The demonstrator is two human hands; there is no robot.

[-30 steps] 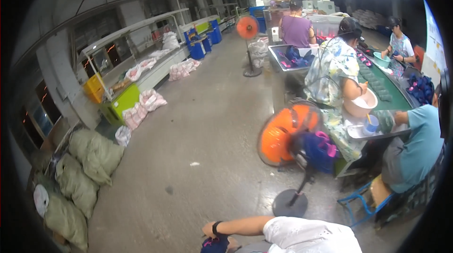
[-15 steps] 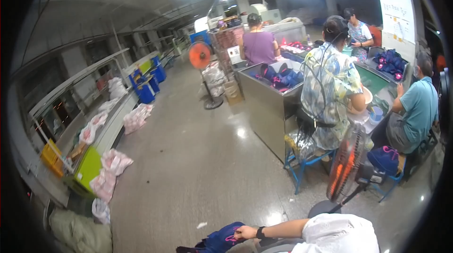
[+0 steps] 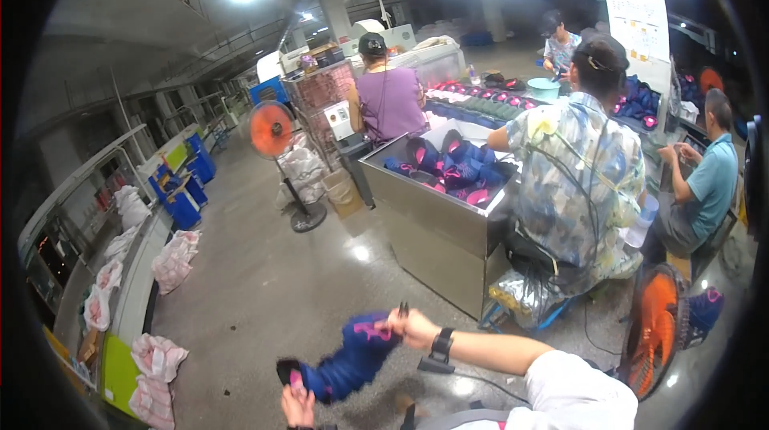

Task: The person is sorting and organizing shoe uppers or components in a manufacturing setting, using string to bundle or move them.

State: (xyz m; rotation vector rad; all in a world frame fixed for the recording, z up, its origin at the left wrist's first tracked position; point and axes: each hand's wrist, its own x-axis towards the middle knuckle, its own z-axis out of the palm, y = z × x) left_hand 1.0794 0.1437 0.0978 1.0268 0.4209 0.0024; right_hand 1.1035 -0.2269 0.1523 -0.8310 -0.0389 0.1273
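A dark blue boot (image 3: 336,372) with pink stitching at its shaft and a black and pink end stretches between my two hands, above the floor. My left hand (image 3: 298,408) is closed on the pink and black end, near the lower edge. My right hand (image 3: 412,329) grips the upper end by the pink pattern; a black band circles that wrist. A small dark pointed thing sticks up from the right fingers, too small to name. In front of me a metal bin (image 3: 432,250) holds several blue shoes (image 3: 460,167) with pink parts.
A seated person in a patterned shirt (image 3: 573,181) works by the bin. An orange fan (image 3: 655,334) stands close at the right, another fan (image 3: 272,132) beyond the bin's left. White sacks (image 3: 159,374) lie along the left conveyor. Other people sit farther off at the worktable.
My right hand has risen with the boot, and my left hand has come into view, holding its other end. The view has shifted, bringing the bin nearer.
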